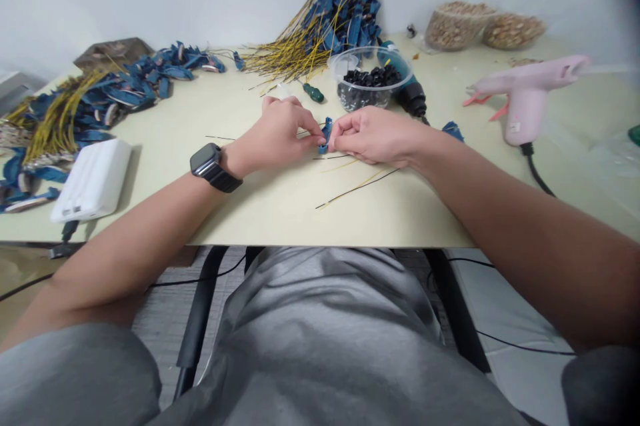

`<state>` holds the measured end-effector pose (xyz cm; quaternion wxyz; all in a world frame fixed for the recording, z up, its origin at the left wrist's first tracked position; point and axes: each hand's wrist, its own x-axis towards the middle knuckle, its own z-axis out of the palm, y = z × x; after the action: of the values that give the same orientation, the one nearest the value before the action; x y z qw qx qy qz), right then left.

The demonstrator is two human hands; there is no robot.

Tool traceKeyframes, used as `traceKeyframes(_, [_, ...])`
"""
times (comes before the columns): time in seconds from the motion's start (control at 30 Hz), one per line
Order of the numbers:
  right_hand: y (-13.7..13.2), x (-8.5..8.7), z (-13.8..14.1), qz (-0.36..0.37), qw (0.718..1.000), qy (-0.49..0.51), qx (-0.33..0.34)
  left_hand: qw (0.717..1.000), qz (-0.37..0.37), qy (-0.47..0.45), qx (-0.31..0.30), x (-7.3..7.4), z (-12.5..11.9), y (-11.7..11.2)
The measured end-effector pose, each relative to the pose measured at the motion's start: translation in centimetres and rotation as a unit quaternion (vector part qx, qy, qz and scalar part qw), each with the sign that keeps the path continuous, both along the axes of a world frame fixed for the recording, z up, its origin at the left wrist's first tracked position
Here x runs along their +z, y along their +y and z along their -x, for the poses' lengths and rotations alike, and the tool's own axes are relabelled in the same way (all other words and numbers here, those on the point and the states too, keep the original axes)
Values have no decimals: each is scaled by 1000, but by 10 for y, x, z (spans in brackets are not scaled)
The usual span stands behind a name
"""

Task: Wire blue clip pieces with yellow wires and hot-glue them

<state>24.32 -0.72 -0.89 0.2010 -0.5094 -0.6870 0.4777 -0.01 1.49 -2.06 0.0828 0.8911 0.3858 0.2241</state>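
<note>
Both hands meet over the table around a small blue plastic part (pixel 327 129), which stands between their fingertips. My left hand (pixel 287 129), with a black watch on its wrist, is closed with thumb and forefinger pinching the part's left side. From the other side my right hand (pixel 365 136) is closed too, its fingertips against the part; whether it also grips a thin wire is hidden. Thin black and yellow wires (pixel 357 191) lie on the table below the right hand. Another blue part (pixel 453 131) lies behind the right wrist.
A clear tub (pixel 370 79) of small black pieces stands behind my hands, by a green screwdriver (pixel 313 93) and a power drill (pixel 413 96). Wired blue parts are heaped behind and left. A white power bank (pixel 93 179) lies left, a pink glue gun (pixel 530 96) right.
</note>
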Motion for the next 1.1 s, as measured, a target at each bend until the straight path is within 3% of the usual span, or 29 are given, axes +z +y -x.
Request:
traceKeyframes(0.13, [-1, 1, 2, -27, 1000, -13, -2, 1000, 4, 1, 6, 1, -1, -1])
traceKeyframes(0.7, [0, -3, 1, -22, 1000, -1, 1, 1000, 2, -12, 6, -1, 0, 0])
traceKeyframes(0.9, [2, -6, -1, -31, 999, -2, 8, 1000, 20, 6, 22, 4, -4, -6])
traceKeyframes(1.1, [2, -6, 2, -91, 995, -20, 15, 997, 45, 21, 53, 11, -9, -13])
